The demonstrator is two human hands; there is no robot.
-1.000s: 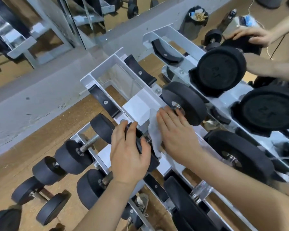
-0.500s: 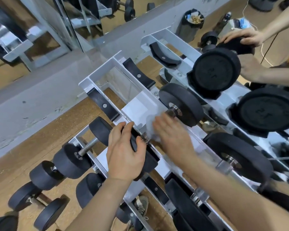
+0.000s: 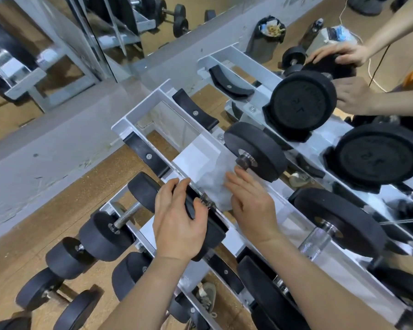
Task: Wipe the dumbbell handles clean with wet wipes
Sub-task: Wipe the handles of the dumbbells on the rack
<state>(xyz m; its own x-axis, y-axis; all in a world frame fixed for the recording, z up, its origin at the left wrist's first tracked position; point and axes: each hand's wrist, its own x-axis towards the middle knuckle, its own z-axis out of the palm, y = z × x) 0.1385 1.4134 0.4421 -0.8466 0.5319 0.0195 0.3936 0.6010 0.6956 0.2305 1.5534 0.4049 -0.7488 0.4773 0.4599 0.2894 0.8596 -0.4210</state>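
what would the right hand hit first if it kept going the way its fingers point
Probably the dumbbell's far head, just beyond the right hand; depth is unclear, so it might pass beside it.

Hands, four: left hand (image 3: 177, 225) and right hand (image 3: 253, 208) at centre, another person's upper hand (image 3: 339, 54) and lower hand (image 3: 353, 97) at 2 o'clock. Wet wipe (image 3: 215, 189), one; dumbbell (image 3: 255, 151) under it, one. Stamped heads, two: upper stamped head (image 3: 303, 103) at 2 o'clock, lower stamped head (image 3: 379, 153) at 3 o'clock; waste bin (image 3: 260, 48), one, at 1 o'clock.
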